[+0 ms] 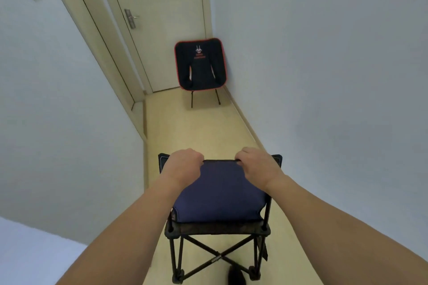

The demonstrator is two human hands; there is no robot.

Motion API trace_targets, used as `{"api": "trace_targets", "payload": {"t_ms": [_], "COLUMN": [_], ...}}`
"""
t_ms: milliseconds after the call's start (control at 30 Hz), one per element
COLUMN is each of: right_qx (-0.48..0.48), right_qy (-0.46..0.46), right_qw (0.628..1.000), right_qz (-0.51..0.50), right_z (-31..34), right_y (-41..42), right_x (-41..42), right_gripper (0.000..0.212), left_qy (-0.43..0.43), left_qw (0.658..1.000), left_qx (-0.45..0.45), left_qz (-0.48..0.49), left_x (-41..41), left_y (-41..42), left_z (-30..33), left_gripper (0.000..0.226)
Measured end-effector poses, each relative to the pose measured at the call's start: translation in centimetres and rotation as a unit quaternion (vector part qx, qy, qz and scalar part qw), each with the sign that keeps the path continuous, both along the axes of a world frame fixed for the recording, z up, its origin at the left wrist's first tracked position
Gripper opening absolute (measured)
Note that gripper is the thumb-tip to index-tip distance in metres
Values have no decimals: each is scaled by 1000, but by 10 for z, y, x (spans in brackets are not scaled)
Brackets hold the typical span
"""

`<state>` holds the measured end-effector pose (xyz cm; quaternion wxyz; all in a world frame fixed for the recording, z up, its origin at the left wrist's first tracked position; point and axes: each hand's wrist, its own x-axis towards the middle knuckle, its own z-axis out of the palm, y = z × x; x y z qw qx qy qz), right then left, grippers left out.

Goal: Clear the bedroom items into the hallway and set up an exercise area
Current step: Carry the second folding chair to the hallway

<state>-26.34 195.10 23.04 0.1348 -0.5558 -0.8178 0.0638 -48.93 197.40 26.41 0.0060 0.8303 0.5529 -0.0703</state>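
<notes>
Both hands, left (184,165) and right (258,164), are curled tight over the top edge of the blue chair's (220,194) backrest, directly beneath them. Well ahead of the hands, a black chair (200,65) stands by the door (159,18).

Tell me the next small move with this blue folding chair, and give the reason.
Probably carry it forward and set it down short of the black chair with red trim. The left hand and right hand both grip the top edge of the blue folding chair, the hallway floor ahead lies bare, and the far chair already stands by the closed door.
</notes>
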Motion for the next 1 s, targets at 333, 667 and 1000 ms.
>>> {"api": "trace_targets", "payload": {"t_ms": [333, 667, 1000], "right_qx": [1, -19, -94], "right_qy": [-38, -65, -60], "right_qw": [999, 998, 994], "right_qz": [31, 10, 9], "right_z": [4, 1, -44], "right_y": [257, 517, 722], "right_x": [-4, -7, 27], "right_gripper": [21, 23, 22], "left_qy": [-19, -62, -8], "left_qw": [999, 998, 997], "left_qx": [6, -17, -73], "left_qz": [29, 20, 5], "left_x": [-6, -12, 25], "left_y": [239, 500, 712], "left_z": [-8, -15, -50], "left_gripper": [17, 22, 21]}}
